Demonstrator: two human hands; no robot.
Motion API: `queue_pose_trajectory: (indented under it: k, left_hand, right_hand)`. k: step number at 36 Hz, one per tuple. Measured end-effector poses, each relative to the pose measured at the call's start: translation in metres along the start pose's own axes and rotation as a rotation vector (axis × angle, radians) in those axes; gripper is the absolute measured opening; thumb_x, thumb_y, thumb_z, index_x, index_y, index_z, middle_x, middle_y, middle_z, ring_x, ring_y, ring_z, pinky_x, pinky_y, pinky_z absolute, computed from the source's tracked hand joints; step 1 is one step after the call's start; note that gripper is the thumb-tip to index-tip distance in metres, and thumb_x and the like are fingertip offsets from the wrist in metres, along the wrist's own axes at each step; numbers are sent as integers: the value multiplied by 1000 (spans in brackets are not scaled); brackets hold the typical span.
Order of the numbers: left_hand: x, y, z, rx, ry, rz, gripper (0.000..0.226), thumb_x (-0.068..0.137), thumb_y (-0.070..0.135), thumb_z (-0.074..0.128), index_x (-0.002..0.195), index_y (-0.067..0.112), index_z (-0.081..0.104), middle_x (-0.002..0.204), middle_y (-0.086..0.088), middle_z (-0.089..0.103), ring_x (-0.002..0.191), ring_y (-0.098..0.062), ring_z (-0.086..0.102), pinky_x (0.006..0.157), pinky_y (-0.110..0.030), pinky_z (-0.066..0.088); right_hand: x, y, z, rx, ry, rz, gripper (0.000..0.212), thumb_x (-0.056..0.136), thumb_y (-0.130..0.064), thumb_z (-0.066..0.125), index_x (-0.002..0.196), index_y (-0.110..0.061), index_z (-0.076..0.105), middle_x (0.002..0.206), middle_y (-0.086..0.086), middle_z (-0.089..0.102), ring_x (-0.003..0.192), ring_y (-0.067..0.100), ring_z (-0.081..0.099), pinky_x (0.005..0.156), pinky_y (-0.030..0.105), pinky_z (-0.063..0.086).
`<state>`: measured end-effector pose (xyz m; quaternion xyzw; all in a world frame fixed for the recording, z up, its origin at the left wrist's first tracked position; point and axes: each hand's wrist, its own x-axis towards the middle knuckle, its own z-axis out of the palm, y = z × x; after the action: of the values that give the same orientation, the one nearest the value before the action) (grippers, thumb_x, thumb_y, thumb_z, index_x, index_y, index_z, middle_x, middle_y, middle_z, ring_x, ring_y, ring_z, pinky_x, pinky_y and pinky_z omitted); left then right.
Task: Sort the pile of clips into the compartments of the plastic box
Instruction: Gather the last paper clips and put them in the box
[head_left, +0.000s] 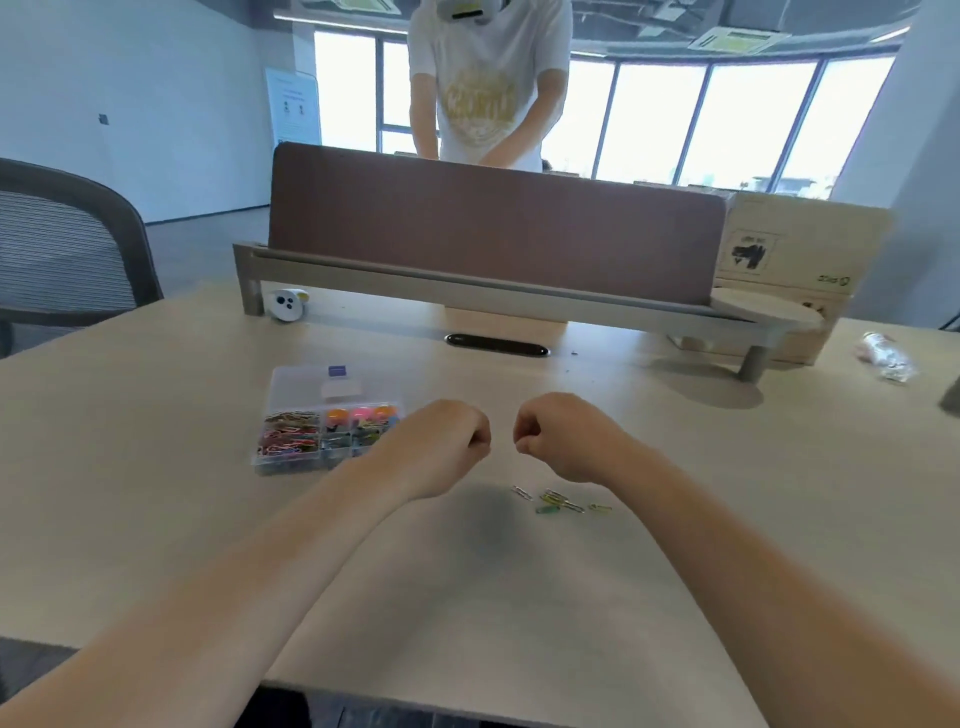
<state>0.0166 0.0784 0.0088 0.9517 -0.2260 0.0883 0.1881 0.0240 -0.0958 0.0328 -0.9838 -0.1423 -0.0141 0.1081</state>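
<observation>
Left grip (448, 437) and right grip (555, 434) are fisted just beyond the clips (561, 503).

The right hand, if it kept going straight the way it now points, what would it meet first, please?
Most likely the left hand: the right hand points across a small gap at it, both fists seemingly at like height, though depth is unclear. The plastic box lies beyond.

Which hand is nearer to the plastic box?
Left. The left hand is just right of the plastic box; the right hand is farther right, beyond the left.
</observation>
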Motion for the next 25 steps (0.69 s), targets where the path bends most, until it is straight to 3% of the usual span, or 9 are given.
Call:
queue_pose_trajectory:
  k: [4, 7, 13, 17, 21, 25]
  left_hand:
    - [7, 27, 26, 7, -73, -8, 16, 92, 22, 53, 90, 17, 68, 93, 2, 64, 83, -19, 59, 76, -33, 51]
    - [12, 36, 43, 74, -95, -15, 19, 91, 18, 52, 99, 16, 69, 103, -1, 59, 92, -23, 58, 80, -34, 49]
    - [16, 34, 64, 164, -151, -30, 18, 91, 22, 57, 105, 16, 66, 109, -8, 55, 99, -32, 58, 84, -39, 50]
    - [21, 32, 72, 119, -128, -50, 10, 89, 20, 60, 98, 18, 65, 105, -6, 58, 97, -30, 59, 85, -39, 50]
    - [26, 29, 75, 50, -139, -109, 1, 89, 20, 60, 88, 21, 61, 103, -6, 59, 95, -26, 57, 85, -37, 49]
    - [29, 27, 77, 5, -166, -154, 7, 89, 20, 60, 83, 23, 57, 104, -8, 59, 95, -26, 56, 86, -36, 48]
  right_hand:
    - [-30, 31, 1, 2, -17, 76, 11, 91, -20, 61, 95, -19, 71, 100, -2, 67, 87, 16, 59, 75, 27, 46]
    - [-42, 48, 6, 1, -34, 120, 10, 90, -20, 62, 94, -20, 71, 99, -1, 68, 88, 17, 62, 72, 26, 45]
    - [-52, 69, 20, -101, -81, 194, 18, 88, -18, 60, 102, -16, 71, 105, 5, 67, 95, 26, 64, 85, 39, 55]
    - [-48, 74, 29, -145, -89, 214, 16, 82, -7, 60, 92, -13, 71, 98, 7, 68, 87, 27, 65, 73, 34, 56]
    - [-41, 77, 32, -130, -128, 255, 12, 79, -1, 58, 83, -7, 67, 85, 9, 65, 75, 28, 63, 53, 25, 43]
    - [-34, 81, 36, -60, -170, 279, 12, 85, -12, 62, 92, -8, 69, 94, 9, 68, 86, 27, 66, 72, 31, 52]
